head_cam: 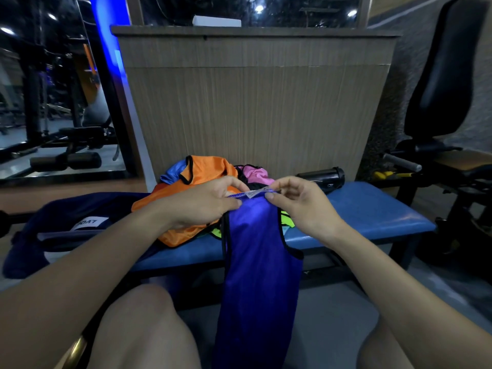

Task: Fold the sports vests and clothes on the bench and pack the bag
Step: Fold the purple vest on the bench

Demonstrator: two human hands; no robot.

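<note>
Seated person, both bare forearms reach out over the knees toward a blue padded bench (359, 209). Left hand (205, 203) pinches the top edge of a blue vest (258, 275), fingers curled on the fabric. Right hand (298, 203) pinches the same top edge just beside it, thumb and forefinger on a small white label (255, 193) at the collar; the other fingers are loosely curled. The 2 hands are close together, with the vest's top edge stretched between them. The blue vest has black trim and hangs down from the hands over the bench's front edge, between the knees, toward the floor.

Behind the hands a pile of clothes sits on the bench: an orange vest (202, 171) with black trim on top, pink fabric (255, 173) to its right, a neon yellow-green piece (288, 222) showing under the right hand. A dark navy bag (66, 222) with a white label lies at the bench's left end, touching the pile. A black bottle (322, 177) lies on its side at the back of the bench, right of the pile, against a wood-panel wall (253, 107). Black gym seat (447, 75) at far right.
</note>
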